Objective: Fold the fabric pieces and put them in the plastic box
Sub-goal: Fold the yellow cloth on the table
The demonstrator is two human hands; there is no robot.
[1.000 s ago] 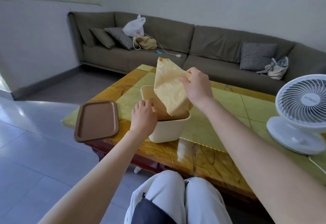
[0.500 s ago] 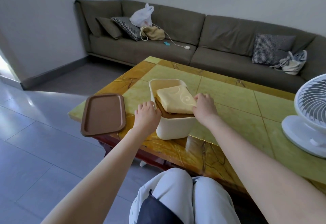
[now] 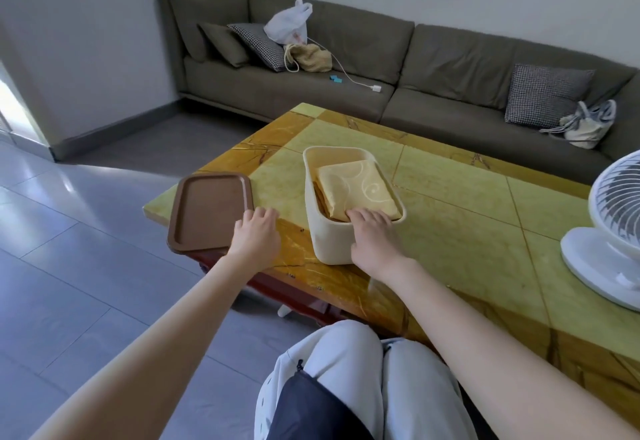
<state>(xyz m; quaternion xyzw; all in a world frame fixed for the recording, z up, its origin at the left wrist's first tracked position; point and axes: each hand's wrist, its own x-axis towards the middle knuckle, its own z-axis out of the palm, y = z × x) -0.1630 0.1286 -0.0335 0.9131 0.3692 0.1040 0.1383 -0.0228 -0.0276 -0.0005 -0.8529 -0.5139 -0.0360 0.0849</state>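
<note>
Left to right. The flat brown rectangular plastic lid (image 3: 207,211) lay upturned at the left corner of the yellow-tiled table (image 3: 467,231), unmoved. The left hand (image 3: 258,231), which a second earlier had steadied the box wall, had shifted leftward. Its fingers were loosely spread and gripped nothing, their tips just beside the lid's right edge; whether they touched it cannot be told. The cream oval plastic box (image 3: 329,242) stood at the table's near centre. The folded yellow patterned fabric (image 3: 356,190), held aloft a second before, now lay flat inside on top of darker folded pieces. The right hand (image 3: 372,231) reached over the near rim, its fingers together and pressing on the fabric's near edge, pinching nothing. A white table fan (image 3: 616,225) stood at far right. With this piece stowed, closing the box appeared the likely next step.
</note>
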